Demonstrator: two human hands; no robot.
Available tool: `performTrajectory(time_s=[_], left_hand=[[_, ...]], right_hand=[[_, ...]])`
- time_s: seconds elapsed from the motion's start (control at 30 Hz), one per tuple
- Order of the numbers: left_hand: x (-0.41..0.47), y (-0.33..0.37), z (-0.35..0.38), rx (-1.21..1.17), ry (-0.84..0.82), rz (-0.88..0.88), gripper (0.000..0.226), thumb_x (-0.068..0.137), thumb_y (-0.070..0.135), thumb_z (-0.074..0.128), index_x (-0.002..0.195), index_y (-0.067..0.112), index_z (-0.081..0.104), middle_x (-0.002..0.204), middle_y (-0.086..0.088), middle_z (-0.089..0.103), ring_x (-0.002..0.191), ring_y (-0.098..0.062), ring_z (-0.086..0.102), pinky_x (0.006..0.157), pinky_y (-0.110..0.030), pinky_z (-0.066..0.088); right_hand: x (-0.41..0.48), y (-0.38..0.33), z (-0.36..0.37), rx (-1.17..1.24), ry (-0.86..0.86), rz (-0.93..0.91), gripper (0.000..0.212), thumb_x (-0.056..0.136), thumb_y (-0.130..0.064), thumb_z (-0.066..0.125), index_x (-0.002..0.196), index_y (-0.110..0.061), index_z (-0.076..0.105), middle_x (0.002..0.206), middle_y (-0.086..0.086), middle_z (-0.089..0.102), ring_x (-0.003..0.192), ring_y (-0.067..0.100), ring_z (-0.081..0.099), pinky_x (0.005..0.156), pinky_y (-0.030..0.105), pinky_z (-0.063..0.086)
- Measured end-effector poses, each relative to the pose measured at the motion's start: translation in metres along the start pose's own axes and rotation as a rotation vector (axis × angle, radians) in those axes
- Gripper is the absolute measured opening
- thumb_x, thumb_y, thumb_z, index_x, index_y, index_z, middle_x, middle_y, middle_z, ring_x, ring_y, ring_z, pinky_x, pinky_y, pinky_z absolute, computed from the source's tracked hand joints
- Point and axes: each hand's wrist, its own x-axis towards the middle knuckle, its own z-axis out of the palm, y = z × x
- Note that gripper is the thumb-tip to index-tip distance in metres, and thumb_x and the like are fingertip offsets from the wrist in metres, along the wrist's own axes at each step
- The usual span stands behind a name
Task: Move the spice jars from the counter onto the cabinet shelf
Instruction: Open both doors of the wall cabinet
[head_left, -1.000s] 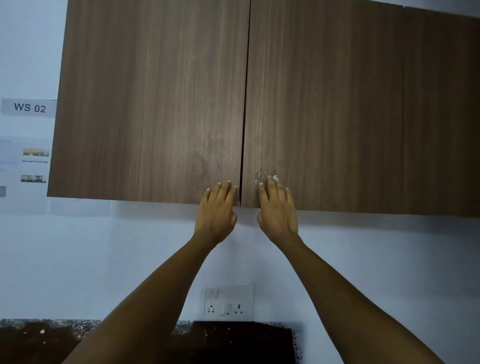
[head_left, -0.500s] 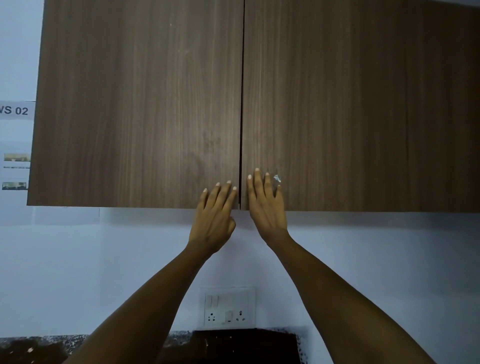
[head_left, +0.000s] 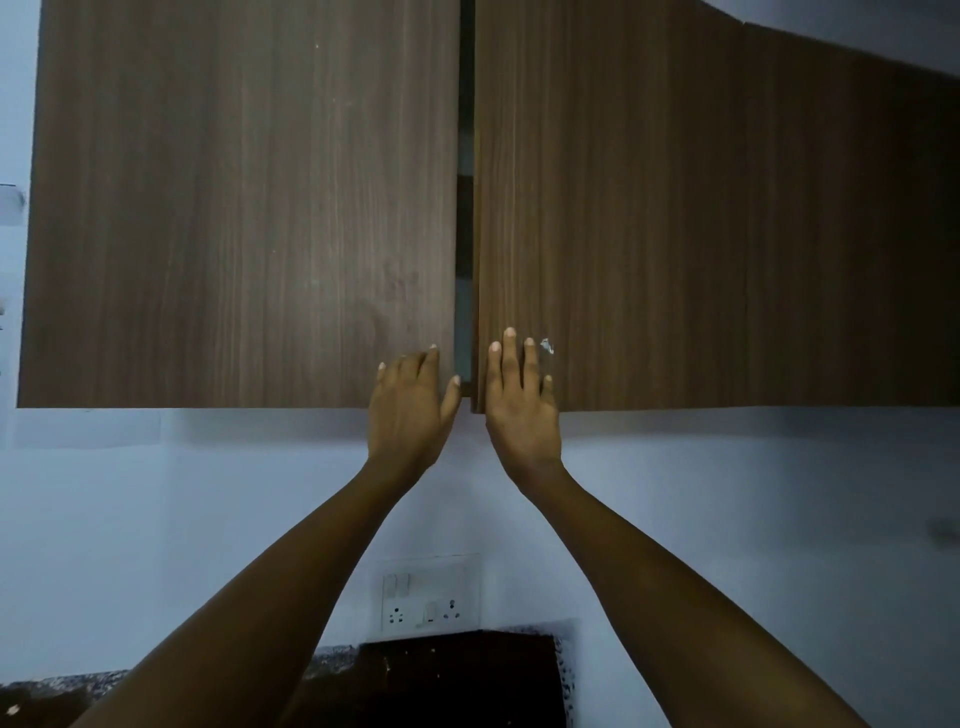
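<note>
1. At the near bottom edge lies the dark speckled desk (head_left: 62, 693); no spice jars can be seen on it.
2. Above it, a white socket plate (head_left: 423, 597) sits on the pale wall (head_left: 156, 519).
3. The left hand (head_left: 408, 410) rests spread on the left door (head_left: 244, 208), thumb at its inner edge, gripping nothing.
4. The right hand (head_left: 522, 405) lies flat with fingers spread on the right door (head_left: 701, 223).
5. A narrow dark gap (head_left: 465, 208) shows between the doors; the shelf is hidden.
</note>
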Motion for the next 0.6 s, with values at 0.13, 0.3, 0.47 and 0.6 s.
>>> performTrajectory(time_s=[0.13,0.3,0.47,0.6], left_hand=[[0.004,0.033,-0.014,-0.091,-0.016,-0.036,0.050,0.098,0.041,0.035,0.137,0.010,0.043,0.129,-0.014,0.055,0.122,-0.028,0.049,0.103,-0.041,0.037],[-0.005,0.069,-0.019,-0.354,-0.035,-0.048,0.046,0.097,0.042,0.037,0.131,0.014,0.051,0.122,-0.007,0.062,0.112,-0.024,0.058,0.099,-0.041,0.043],[-0.023,0.105,-0.031,-0.724,-0.069,-0.202,0.046,0.097,0.033,0.045,0.138,0.013,0.042,0.123,-0.009,0.063,0.109,-0.023,0.062,0.094,-0.039,0.051],[-0.033,0.133,-0.041,-0.870,-0.003,-0.255,0.041,0.096,0.025,0.049,0.133,0.009,0.050,0.118,-0.011,0.066,0.106,-0.023,0.064,0.093,-0.035,0.052]], right_hand=[[-0.009,0.009,-0.018,0.035,0.092,0.025,0.100,0.060,-0.018,0.086,0.140,0.001,0.028,0.146,0.019,0.036,0.132,0.038,0.038,0.084,0.044,0.053],[-0.020,0.019,-0.037,0.072,0.157,0.050,0.094,0.066,-0.024,0.084,0.139,0.000,0.030,0.145,0.018,0.038,0.132,0.035,0.039,0.086,0.040,0.053],[-0.032,0.033,-0.064,0.099,0.236,0.102,0.094,0.063,-0.029,0.085,0.136,-0.001,0.033,0.141,0.016,0.045,0.128,0.030,0.045,0.076,0.032,0.055],[-0.042,0.049,-0.082,0.140,0.296,0.121,0.083,0.069,-0.026,0.082,0.135,-0.001,0.037,0.140,0.015,0.046,0.127,0.028,0.047,0.071,0.027,0.056]])
